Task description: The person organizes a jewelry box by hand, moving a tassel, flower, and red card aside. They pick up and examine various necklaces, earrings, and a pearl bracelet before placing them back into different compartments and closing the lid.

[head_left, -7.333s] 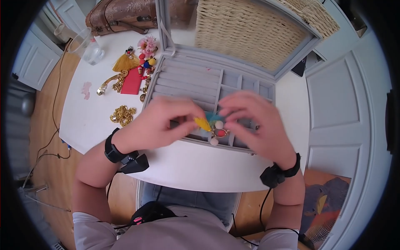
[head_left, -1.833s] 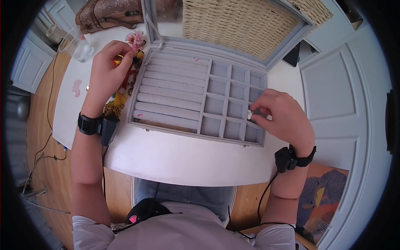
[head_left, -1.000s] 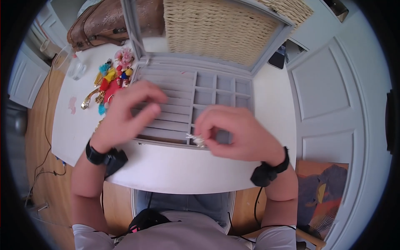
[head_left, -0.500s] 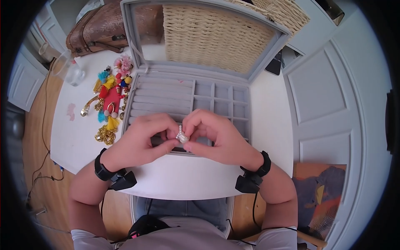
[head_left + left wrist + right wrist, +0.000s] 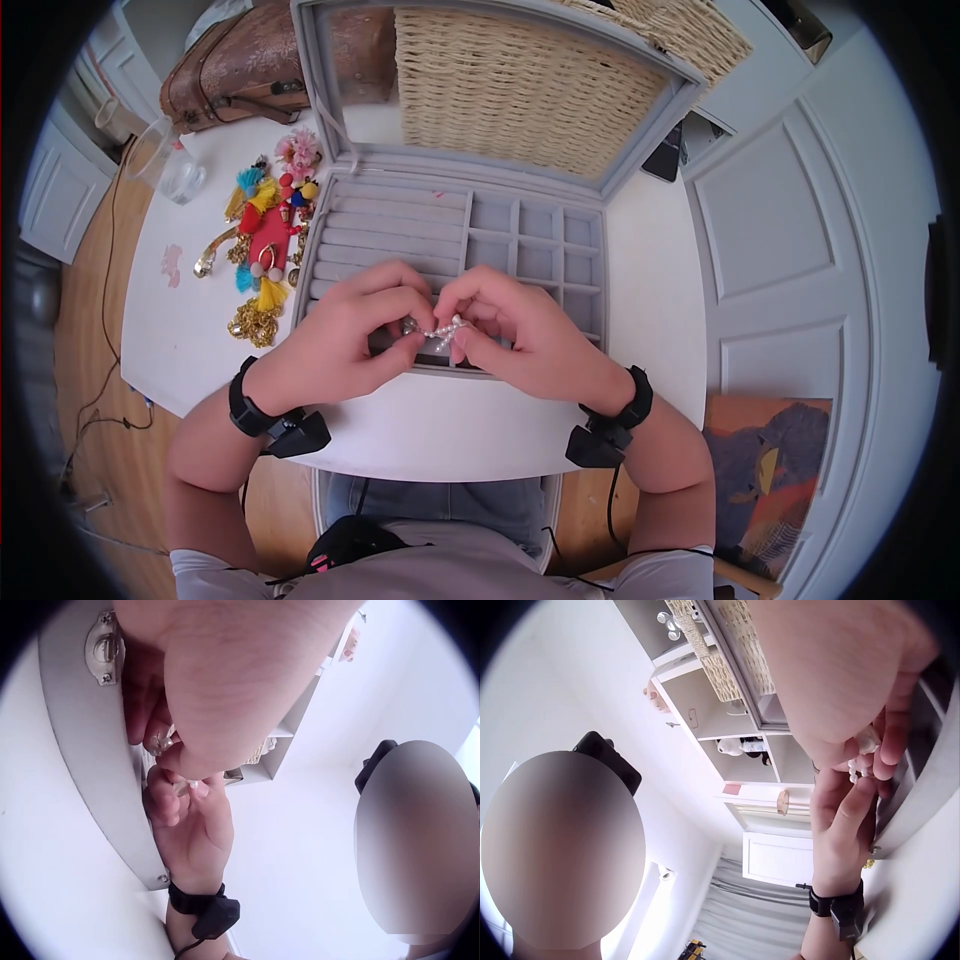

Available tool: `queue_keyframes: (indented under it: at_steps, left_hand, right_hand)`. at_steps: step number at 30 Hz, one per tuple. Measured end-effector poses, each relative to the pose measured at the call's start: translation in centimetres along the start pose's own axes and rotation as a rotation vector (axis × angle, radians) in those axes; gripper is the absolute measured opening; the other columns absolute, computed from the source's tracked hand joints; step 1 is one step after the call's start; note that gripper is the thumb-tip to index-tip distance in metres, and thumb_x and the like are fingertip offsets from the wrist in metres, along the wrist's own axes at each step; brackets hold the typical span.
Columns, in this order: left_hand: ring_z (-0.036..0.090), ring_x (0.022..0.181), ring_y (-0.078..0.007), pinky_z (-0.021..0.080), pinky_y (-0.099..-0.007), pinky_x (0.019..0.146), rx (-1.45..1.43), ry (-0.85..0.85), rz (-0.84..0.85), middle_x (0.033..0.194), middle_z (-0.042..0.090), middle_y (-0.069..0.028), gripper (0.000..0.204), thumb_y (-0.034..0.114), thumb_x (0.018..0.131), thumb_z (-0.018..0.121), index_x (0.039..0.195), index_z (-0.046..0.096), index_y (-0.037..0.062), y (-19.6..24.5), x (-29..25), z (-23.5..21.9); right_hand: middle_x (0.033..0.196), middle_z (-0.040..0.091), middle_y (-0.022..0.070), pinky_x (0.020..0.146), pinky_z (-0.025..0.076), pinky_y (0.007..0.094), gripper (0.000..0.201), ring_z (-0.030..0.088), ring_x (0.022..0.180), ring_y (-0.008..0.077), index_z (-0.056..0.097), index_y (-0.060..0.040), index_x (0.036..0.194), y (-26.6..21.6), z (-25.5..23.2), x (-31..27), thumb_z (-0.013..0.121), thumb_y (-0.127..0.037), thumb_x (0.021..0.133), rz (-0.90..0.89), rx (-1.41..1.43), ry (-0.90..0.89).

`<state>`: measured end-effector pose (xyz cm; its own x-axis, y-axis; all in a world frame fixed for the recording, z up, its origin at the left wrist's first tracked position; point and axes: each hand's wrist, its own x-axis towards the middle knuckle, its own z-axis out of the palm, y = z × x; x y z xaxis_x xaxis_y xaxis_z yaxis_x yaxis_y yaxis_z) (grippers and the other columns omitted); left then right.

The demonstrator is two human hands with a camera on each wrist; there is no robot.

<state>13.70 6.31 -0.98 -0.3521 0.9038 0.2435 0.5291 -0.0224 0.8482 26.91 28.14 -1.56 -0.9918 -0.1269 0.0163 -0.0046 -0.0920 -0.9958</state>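
A small white beaded piece (image 5: 441, 334) is stretched between the two hands over the front edge of the grey jewellery box (image 5: 471, 371). The left hand (image 5: 350, 330) pinches one end, where a silvery part shows between thumb and fingers. Thumb and fingers of the right hand (image 5: 525, 330) pinch the other end. In the left wrist view pearly beads (image 5: 160, 743) show at the left hand's fingertips. The right wrist view shows a short string of white beads (image 5: 853, 771) between the hands. The box stands open, with ring rolls (image 5: 391, 222) at left and square compartments (image 5: 538, 218) at right.
Left of the box lie a red card (image 5: 268, 228), tassels, a gold chain pile (image 5: 254, 325) and a pink flower (image 5: 298, 152). Clear plastic cups (image 5: 182, 178), a brown case (image 5: 245, 70) and a woven basket (image 5: 520, 95) stand behind. A phone (image 5: 664, 155) lies at back right.
Both hands came from apart to meet over the box front. The tasselled piece left the hands and lies at left. Since half a second ago, the beaded piece has been drawn out between them.
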Motion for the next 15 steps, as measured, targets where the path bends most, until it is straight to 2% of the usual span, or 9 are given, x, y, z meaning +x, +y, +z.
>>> queue_keyframes:
  at_steps: [3,5,8,9,11,15]
  left_hand:
    - [0.068,0.088,-0.0222,0.056,-0.0317,0.067,0.025,0.005,0.030,0.108,0.066,-0.0090,0.016,-0.005,0.091,0.069,0.105,0.067,0.0029,-0.06,0.19,-0.09]
    - [0.069,0.094,-0.0296,0.056,-0.0369,0.083,0.010,-0.011,-0.017,0.110,0.069,-0.0128,0.019,-0.007,0.087,0.068,0.104,0.068,0.0009,0.03,0.09,-0.20]
    - [0.069,0.095,-0.0304,0.056,-0.0373,0.084,0.003,-0.015,-0.057,0.105,0.070,-0.0119,0.019,-0.007,0.087,0.068,0.104,0.067,0.0011,0.33,0.15,-0.29]
    - [0.069,0.095,-0.0304,0.056,-0.0373,0.084,0.003,-0.012,-0.056,0.105,0.070,-0.0119,0.019,-0.007,0.087,0.068,0.104,0.067,0.0011,0.20,0.18,-0.28]
    - [0.069,0.083,-0.0217,0.056,-0.0316,0.068,0.016,-0.007,0.022,0.102,0.067,-0.0093,0.017,-0.003,0.092,0.070,0.106,0.065,0.0039,-0.15,0.20,-0.22]
    - [0.069,0.080,-0.0219,0.056,-0.0314,0.068,-0.023,-0.028,-0.068,0.099,0.067,-0.0092,0.016,-0.002,0.093,0.072,0.106,0.065,0.0038,0.45,-0.02,-0.21]
  right_hand:
    - [0.103,0.063,0.0010,0.075,0.050,0.0267,0.016,0.059,0.087,0.0067,0.061,-0.0029,0.120,-0.27,-0.53,0.09,0.064,0.002,0.105,0.035,-0.088,-0.034]
    - [0.102,0.062,0.0003,0.074,0.050,0.0268,0.014,0.057,0.085,0.0066,0.062,-0.0027,0.119,-0.13,-0.49,0.07,0.065,0.002,0.105,0.031,-0.092,-0.026]
    - [0.101,0.061,-0.0007,0.074,0.049,0.0268,0.013,0.056,0.083,0.0064,0.062,-0.0029,0.117,0.15,-0.34,0.11,0.067,0.001,0.105,0.016,-0.077,-0.014]
    - [0.100,0.061,-0.0010,0.074,0.049,0.0266,0.014,0.056,0.083,0.0063,0.062,-0.0032,0.117,0.19,-0.31,0.13,0.068,0.000,0.105,0.004,-0.057,-0.008]
    - [0.099,0.061,-0.0011,0.074,0.049,0.0264,0.014,0.056,0.083,0.0061,0.062,-0.0034,0.116,-0.01,-0.34,0.08,0.069,0.000,0.104,0.034,-0.054,-0.007]
    - [0.100,0.063,-0.0009,0.077,0.051,0.0258,0.013,0.058,0.086,0.0060,0.061,-0.0038,0.114,0.07,-0.16,0.00,0.071,-0.002,0.105,0.028,-0.025,-0.011]
